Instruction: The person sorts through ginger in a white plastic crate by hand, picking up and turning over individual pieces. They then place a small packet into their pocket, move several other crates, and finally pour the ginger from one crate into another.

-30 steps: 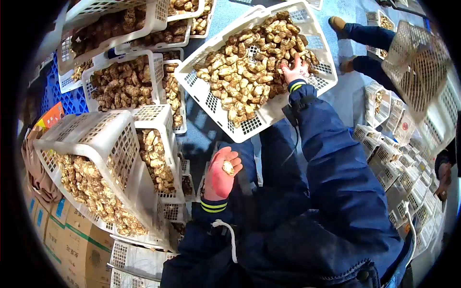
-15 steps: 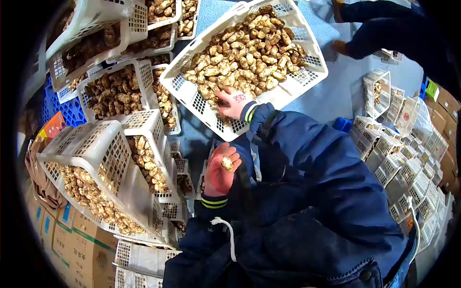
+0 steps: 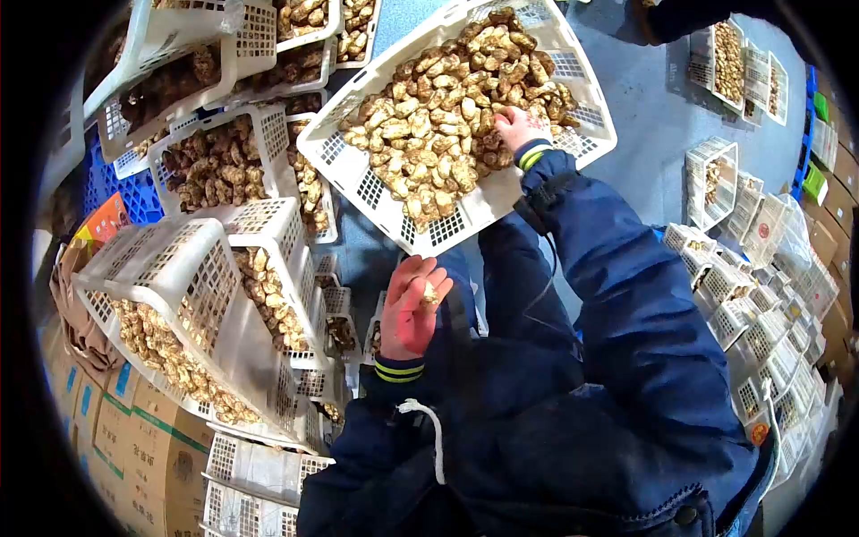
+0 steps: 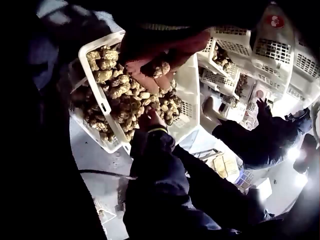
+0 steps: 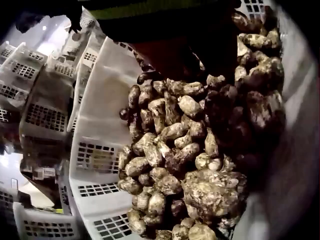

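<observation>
A white plastic crate (image 3: 462,224) sits in front of me, heaped with knobbly brown-and-cream mushroom-like pieces (image 3: 420,143). My right hand (image 3: 523,131) reaches over the crate's right part, its fingertips down at the heap. In the right wrist view that hand is mostly dark; I cannot tell whether it grips a piece. My left hand (image 3: 412,309) is palm up just below the crate's near corner. It holds one small pale-brown mushroom-like piece (image 3: 430,294), its fingers partly bent around it. In the right wrist view a large rough clump (image 5: 212,195) lies among smaller pieces.
Crates of similar pieces (image 3: 215,166) are stacked to my left, one tilted crate (image 3: 161,268) close by. Cardboard boxes (image 3: 148,456) stand below them. More stacked crates (image 3: 769,331) line the right side. Another person's dark-clothed leg (image 3: 707,18) is at the upper right.
My right hand moved left to the near side of the heap, then back right. My left hand rose slightly, its fingers bending more around the piece. The other person's legs moved away, upper right.
</observation>
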A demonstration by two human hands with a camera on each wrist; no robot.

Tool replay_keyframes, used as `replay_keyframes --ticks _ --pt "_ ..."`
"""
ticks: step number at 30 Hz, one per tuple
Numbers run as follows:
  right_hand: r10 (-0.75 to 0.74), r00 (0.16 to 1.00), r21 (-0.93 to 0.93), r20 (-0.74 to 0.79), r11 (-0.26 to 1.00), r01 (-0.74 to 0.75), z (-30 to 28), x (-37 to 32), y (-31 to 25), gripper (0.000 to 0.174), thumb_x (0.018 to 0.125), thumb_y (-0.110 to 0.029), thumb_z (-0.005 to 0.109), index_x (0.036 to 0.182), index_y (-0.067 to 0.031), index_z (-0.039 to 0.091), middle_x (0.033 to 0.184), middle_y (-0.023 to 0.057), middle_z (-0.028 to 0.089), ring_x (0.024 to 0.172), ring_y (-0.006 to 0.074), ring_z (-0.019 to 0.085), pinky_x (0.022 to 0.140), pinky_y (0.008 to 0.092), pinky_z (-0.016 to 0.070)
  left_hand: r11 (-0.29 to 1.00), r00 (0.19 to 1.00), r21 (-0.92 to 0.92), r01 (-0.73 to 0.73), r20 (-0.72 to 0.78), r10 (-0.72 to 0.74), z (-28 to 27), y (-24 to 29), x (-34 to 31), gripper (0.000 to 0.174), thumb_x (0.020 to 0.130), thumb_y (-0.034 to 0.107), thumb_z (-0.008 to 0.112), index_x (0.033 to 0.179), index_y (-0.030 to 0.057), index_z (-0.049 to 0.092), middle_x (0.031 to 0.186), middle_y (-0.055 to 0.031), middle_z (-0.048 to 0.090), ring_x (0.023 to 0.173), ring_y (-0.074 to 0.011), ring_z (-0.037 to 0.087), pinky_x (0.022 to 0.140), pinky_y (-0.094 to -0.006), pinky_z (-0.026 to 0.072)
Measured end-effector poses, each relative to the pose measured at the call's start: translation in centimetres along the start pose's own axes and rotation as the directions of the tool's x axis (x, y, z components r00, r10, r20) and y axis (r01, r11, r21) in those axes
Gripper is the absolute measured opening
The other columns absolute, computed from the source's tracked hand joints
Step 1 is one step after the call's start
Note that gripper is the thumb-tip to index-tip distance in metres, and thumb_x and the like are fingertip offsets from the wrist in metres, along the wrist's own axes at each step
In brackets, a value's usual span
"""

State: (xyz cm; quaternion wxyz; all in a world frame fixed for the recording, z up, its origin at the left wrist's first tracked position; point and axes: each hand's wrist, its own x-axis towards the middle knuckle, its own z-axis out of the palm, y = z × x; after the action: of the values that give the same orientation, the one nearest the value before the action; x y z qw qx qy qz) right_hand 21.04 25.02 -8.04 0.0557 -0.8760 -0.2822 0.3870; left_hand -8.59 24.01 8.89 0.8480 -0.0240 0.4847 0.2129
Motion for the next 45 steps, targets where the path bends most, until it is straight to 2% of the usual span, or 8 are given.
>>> replay_keyframes --ticks 4,9,11,14,31,38,42,45 --pt "0.081 0.994 -0.553 0.075 0.833 -0.026 4.8 2.7 -2.2 0.042 0.079 -0.044 0.057 0.106 -0.012 0.057 0.107 0.0112 0.06 0.106 0.026 0.055 0.085 0.0428 0.0447 1.0 1.0 -0.017 -0.001 -0.013 0.001 0.6 0.1 -0.1 0.041 0.086 0.007 0.053 0.124 0.002 0.038 0.116 -0.0126 0.046 0.093 -0.0211 0.044 0.088 -0.0374 0.0371" --pt "-0.081 0.995 0.082 -0.051 0.993 0.085 3.1 0.0 -0.1 0.049 0.073 -0.02 0.062 0.12 -0.0103 0.052 0.102 0.0114 0.062 0.088 0.0245 0.06 0.079 0.0326 0.0472 0.999 0.977 -0.038 0.005 -0.211 -0.013 2.4 1.2 0.1 0.028 0.09 0.013 0.046 0.117 0.0038 0.044 0.099 -0.0076 0.05 0.077 -0.0154 0.042 0.073 -0.0284 0.0361" --pt "-0.277 0.908 0.95 0.313 0.107 -0.294 1.9 -1.6 0.8 0.066 0.076 0.0 0.057 0.136 -0.0045 0.029 0.098 0.0034 0.057 0.081 0.013 0.056 0.077 0.0288 0.0473 0.994 0.996 -0.105 0.022 -0.083 -0.031 1.3 0.9 0.7 0.026 0.09 0.014 0.045 0.114 0.0036 0.045 0.094 -0.0066 0.048 0.075 -0.0151 0.039 0.071 -0.0279 0.0346" --pt "-0.518 0.813 0.842 0.267 -0.286 -0.458 0.7 -3.2 0.6 0.067 0.079 -0.001 0.06 0.137 -0.0063 0.025 0.107 0.0093 0.053 0.096 0.0199 0.055 0.094 0.0347 0.0423 0.997 0.998 -0.077 0.007 -0.055 -0.011 1.2 0.3 0.5 0.023 0.091 0.015 0.045 0.111 0.0034 0.047 0.087 -0.0046 0.044 0.072 -0.015 0.037 0.071 -0.0276 0.0336" --pt "-0.257 0.898 0.934 0.358 0.119 -0.338 -4.3 -3.5 0.3 0.03 0.082 -0.008 0.057 0.109 0.0035 0.052 0.091 0.0171 0.06 0.082 0.0229 0.061 0.069 0.0323 0.0516 0.988 0.995 -0.138 0.068 -0.059 -0.077 1.9 -0.4 0.7 0.018 0.087 0.012 0.051 0.101 0.0015 0.05 0.081 -0.0037 0.045 0.069 -0.0128 0.038 0.063 -0.0257 0.0326" --pt "-0.143 0.988 0.977 -0.056 -0.214 0.025 -11.1 3.1 -2.5 0.03 0.088 -0.029 0.053 0.104 -0.0028 0.053 0.089 0.0108 0.059 0.086 0.0226 0.059 0.079 0.0344 0.0485 0.993 0.989 -0.099 0.066 -0.124 -0.078 1.7 -0.5 0.6 0.019 0.088 0.013 0.049 0.104 0.0017 0.047 0.082 -0.0044 0.045 0.071 -0.0139 0.04 0.065 -0.0267 0.0345" --pt "-0.503 0.858 0.566 -0.101 0.68 0.466 -3.1 4.0 3.6 0.031 0.083 -0.022 0.058 0.108 -0.0025 0.058 0.092 0.0082 0.063 0.084 0.0173 0.061 0.069 0.0312 0.0518 0.993 0.986 0.121 -0.018 -0.16 0.037 1.6 -1.1 0.4 0.026 0.089 0.018 0.049 0.111 0.003 0.046 0.089 -0.0057 0.048 0.075 -0.015 0.041 0.07 -0.0286 0.0368" --pt "-0.17 0.966 0.252 0.193 0.961 0.119 0.3 2.7 2.1 0.034 0.08 -0.029 0.057 0.108 -0.0098 0.06 0.096 0.0104 0.063 0.09 0.0255 0.06 0.077 0.0359 0.0491 0.991 0.996 -0.112 0.071 -0.039 -0.076 0.2 -0.5 0.7 0.028 0.09 0.02 0.049 0.112 0.0037 0.045 0.095 -0.0062 0.049 0.079 -0.0158 0.043 0.075 -0.0293 0.0369"
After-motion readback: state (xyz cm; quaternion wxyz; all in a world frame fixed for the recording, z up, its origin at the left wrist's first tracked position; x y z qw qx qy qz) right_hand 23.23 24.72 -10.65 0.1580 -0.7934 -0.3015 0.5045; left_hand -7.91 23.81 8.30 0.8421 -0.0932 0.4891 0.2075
